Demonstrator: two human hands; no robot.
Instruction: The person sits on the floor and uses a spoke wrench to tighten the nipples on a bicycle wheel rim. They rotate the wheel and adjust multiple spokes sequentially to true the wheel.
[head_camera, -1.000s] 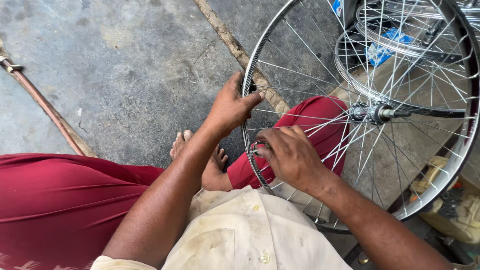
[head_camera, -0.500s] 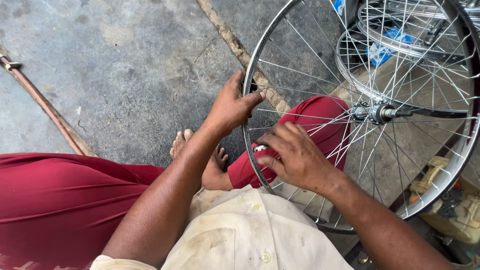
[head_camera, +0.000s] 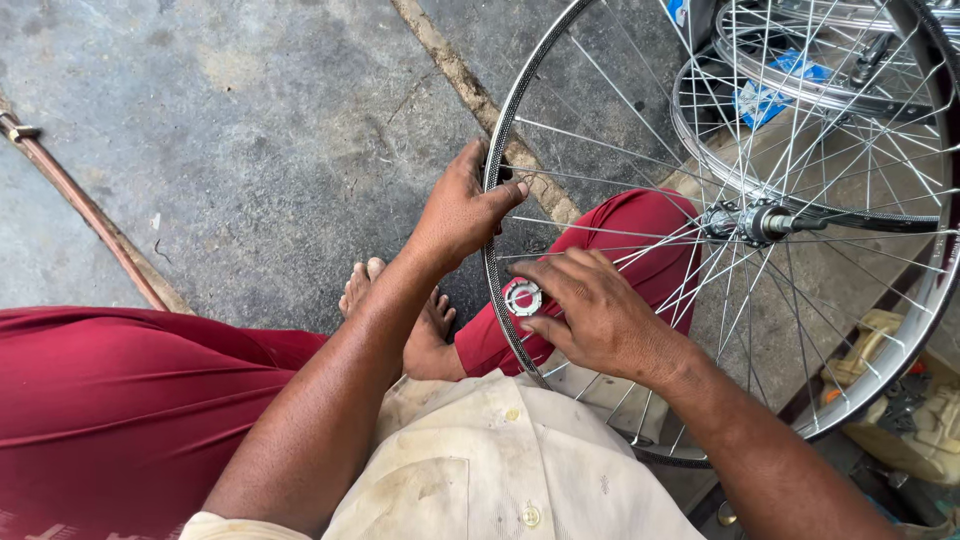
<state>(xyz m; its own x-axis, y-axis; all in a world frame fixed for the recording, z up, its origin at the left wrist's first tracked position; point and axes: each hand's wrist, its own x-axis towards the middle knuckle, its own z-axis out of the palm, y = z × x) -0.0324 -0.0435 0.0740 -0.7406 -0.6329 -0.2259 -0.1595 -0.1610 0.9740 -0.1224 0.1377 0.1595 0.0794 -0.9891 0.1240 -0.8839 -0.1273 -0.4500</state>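
My left hand (head_camera: 462, 210) grips the bicycle wheel's rim (head_camera: 497, 150); my right hand (head_camera: 600, 318) pinches a round spoke wrench (head_camera: 522, 297). The wheel looks light and stiff with thin spokes, so the rim is the safest hold.

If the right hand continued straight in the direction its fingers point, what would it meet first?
The right hand points left toward the wheel rim. Its fingertips already rest on a small round spoke tool at the rim, so it would probably meet that first.
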